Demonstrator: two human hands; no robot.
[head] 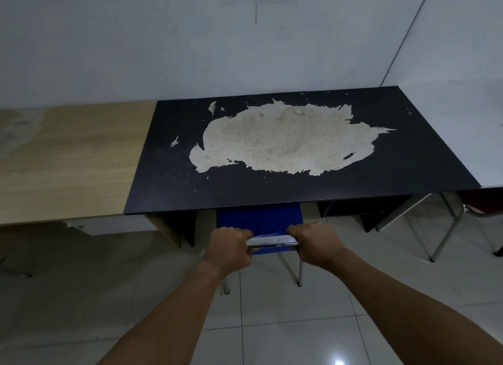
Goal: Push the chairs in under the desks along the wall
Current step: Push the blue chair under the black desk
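Observation:
A blue chair point(260, 217) with a chrome frame stands at the front edge of a black desk point(168, 174) whose top has a large worn pale patch. Most of the seat is hidden under the desk top. My left hand point(227, 249) and my right hand point(317, 246) both grip the chrome top bar of the chair's backrest, one at each end. Two thin metal chair legs show on the tiled floor just below my hands.
A light wooden desk point(68, 160) adjoins the black one on the left, both against the white wall. A white desk point(462, 136) stands at the right with a red chair point(481, 204) and metal legs under it. Grey floor tiles point(285, 324) lie behind the blue chair.

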